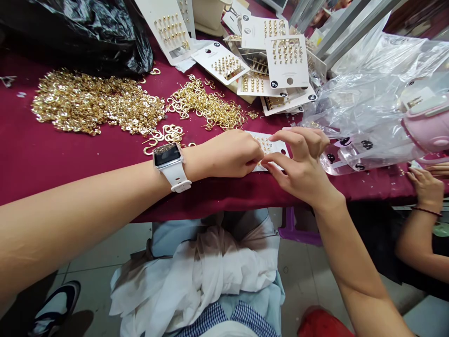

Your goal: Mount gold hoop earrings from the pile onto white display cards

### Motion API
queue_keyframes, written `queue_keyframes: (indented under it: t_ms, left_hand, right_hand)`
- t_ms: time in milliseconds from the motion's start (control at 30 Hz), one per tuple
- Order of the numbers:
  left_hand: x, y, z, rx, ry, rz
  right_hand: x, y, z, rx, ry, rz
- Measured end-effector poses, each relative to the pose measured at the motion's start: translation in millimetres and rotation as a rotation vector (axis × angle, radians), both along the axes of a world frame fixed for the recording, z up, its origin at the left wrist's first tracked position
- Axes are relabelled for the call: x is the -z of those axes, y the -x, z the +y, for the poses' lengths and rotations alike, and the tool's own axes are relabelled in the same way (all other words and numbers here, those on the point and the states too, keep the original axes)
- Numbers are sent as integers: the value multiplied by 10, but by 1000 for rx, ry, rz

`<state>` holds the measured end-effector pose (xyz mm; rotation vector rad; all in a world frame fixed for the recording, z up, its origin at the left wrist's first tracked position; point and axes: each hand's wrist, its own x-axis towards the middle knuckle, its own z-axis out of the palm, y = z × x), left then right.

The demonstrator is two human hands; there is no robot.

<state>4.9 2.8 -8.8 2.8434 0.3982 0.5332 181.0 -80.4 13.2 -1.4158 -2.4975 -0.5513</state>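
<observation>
My left hand (229, 153), with a white smartwatch (169, 161) on its wrist, is closed in a pinch at the lower left corner of a white earring card (271, 147) lying on the maroon table (52, 154). My right hand (300, 161) pinches the same card from the right, thumb and forefinger meeting my left fingertips. The card carries small gold earrings. What sits between the fingertips is too small to make out.
Two heaps of loose gold hoop earrings (94, 103) (205, 105) lie behind my arms. Filled earring cards (277, 65) are stacked at the back, beside clear plastic bags (372, 98) and a black bag (87, 32). Another person's hand (426, 185) rests at the right table edge.
</observation>
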Motion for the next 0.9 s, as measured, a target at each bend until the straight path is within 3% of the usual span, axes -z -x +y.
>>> queue_keyframes:
  t_ms: [200, 467, 567, 700, 900]
  left_hand:
    - [3, 6, 1, 7, 14, -16]
    - [11, 33, 19, 10, 53, -27]
    - [-39, 77, 50, 27, 216, -106]
    - [-187, 161, 91, 25, 487, -265]
    - [-280, 226, 122, 58, 817, -301]
  right_hand:
    - [3, -36, 6, -18, -10, 20]
    - [101, -134, 24, 64, -111, 296]
    - [105, -214, 14, 46, -145, 421]
    - [117, -339, -36, -14, -16, 512]
    - [141, -414, -110, 52, 0, 650]
